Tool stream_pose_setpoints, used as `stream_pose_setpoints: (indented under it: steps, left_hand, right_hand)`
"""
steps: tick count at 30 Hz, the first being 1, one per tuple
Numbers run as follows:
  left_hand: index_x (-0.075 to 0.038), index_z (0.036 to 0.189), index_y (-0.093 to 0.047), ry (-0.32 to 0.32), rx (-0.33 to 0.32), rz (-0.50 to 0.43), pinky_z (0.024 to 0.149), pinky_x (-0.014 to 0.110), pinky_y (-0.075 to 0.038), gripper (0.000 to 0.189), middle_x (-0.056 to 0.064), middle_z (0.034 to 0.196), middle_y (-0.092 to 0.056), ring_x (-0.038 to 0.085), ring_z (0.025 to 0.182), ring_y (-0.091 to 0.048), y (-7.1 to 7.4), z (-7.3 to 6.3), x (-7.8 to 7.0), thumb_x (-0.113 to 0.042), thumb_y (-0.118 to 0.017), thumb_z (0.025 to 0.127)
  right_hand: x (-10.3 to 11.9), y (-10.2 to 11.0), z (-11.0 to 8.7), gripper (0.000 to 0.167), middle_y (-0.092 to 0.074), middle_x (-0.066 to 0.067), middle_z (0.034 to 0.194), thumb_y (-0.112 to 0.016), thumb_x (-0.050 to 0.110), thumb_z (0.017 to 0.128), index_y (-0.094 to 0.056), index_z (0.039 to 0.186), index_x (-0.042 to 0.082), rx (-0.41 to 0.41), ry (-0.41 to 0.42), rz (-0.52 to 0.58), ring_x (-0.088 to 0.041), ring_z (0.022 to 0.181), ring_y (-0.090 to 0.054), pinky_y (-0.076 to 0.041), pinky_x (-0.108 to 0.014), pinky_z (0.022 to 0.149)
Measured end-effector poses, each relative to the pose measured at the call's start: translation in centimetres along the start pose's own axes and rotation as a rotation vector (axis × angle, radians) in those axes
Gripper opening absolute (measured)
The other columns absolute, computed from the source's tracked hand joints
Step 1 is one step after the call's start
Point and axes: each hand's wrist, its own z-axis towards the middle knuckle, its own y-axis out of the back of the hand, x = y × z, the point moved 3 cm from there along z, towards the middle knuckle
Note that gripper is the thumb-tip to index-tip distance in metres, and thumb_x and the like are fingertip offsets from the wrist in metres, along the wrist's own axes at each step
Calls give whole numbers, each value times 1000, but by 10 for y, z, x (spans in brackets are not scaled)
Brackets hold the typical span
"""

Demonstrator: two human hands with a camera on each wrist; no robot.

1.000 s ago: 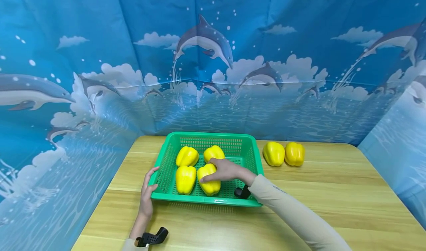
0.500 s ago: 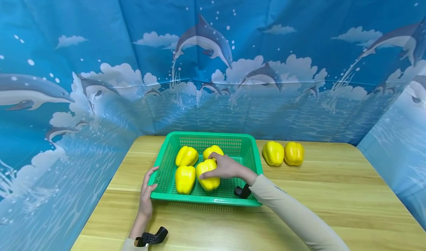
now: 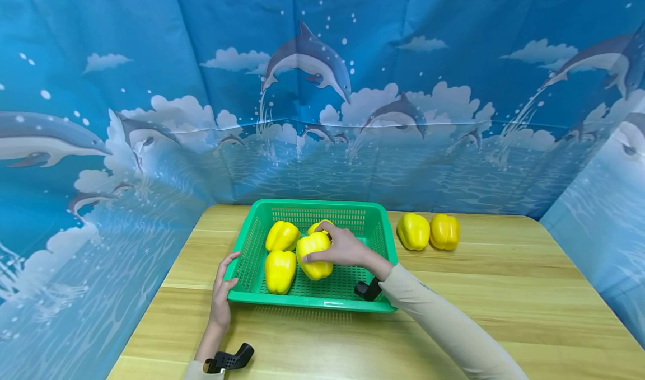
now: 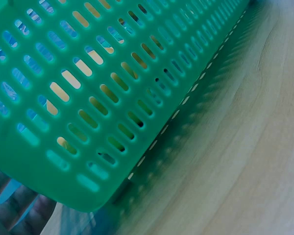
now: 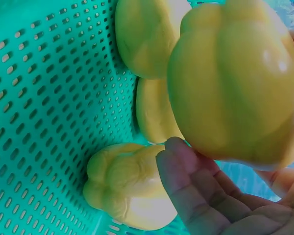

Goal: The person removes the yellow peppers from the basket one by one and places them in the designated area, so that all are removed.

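Observation:
My right hand (image 3: 345, 248) grips a yellow bell pepper (image 3: 313, 257) from its right side, thumb in front and fingers behind, raised over the basket floor. In the right wrist view this pepper (image 5: 235, 83) fills the upper right, above my curled fingers (image 5: 201, 196). Inside the green basket (image 3: 312, 301) lie three more yellow peppers: one at back left (image 3: 283, 236), one at front left (image 3: 280, 272), and one at the back (image 3: 313, 226), mostly hidden by the held one. My left hand (image 3: 220, 296) holds the basket's left rim. The left wrist view shows the slotted wall (image 4: 103, 98) with fingers (image 4: 19, 210) beside it.
Two more yellow bell peppers, a left one (image 3: 414, 231) and a right one (image 3: 445, 232), stand side by side on the wooden table (image 3: 484, 290) right of the basket. A blue dolphin-print curtain (image 3: 322, 162) hangs close behind the table's back edge.
My right hand has lifted the pepper off the basket floor, up and slightly toward the back, covering more of the rear pepper. The left hand and basket stay put.

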Motion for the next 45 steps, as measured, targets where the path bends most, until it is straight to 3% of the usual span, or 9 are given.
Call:
stream_pose_setpoints:
  steps: [9, 21, 31, 39, 45]
  left_hand:
    - [-5, 139, -41, 2, -9, 4, 102, 64, -5, 52, 8, 147, -32, 28, 137, -17, 0, 0, 1, -9, -35, 88]
    - [-4, 139, -41, -10, -7, 3, 102, 63, -5, 51, 10, 147, -32, 28, 137, -17, 0, 0, 1, -8, -35, 88]
    - [-3, 139, -41, -5, -7, 1, 101, 64, -5, 52, 10, 147, -32, 28, 137, -16, -1, -1, 0, -9, -35, 88]
    - [-1, 139, -39, -12, 0, -13, 101, 64, -4, 51, 14, 146, -31, 30, 137, -16, -1, -1, -5, -6, -34, 89]
    - [0, 139, -39, -17, 1, -18, 102, 63, -5, 51, 14, 146, -31, 29, 137, -16, -1, -1, -5, -5, -34, 89]
  right_hand:
    - [2, 4, -2, 65, -58, -4, 98, -77, 46, 73, -49, 122, 13, -65, 5, 47, -18, 78, -60, -52, -32, 61]
    - [11, 17, -14, 70, -56, -9, 105, -74, 44, 78, -41, 129, 10, -121, -48, 93, -20, 83, -59, -51, -34, 64]
    - [11, 27, -26, 69, -55, -17, 109, -76, 42, 77, -34, 123, 11, -206, -87, 116, -24, 85, -59, -51, -35, 65]
    - [8, 35, -38, 74, -53, -16, 115, -76, 46, 76, -35, 127, 12, -295, -86, 107, -25, 89, -58, -51, -34, 64]
    - [5, 44, -43, 70, -47, -19, 121, -77, 35, 78, -34, 129, 12, -348, -15, 211, -31, 96, -56, -52, -38, 66]
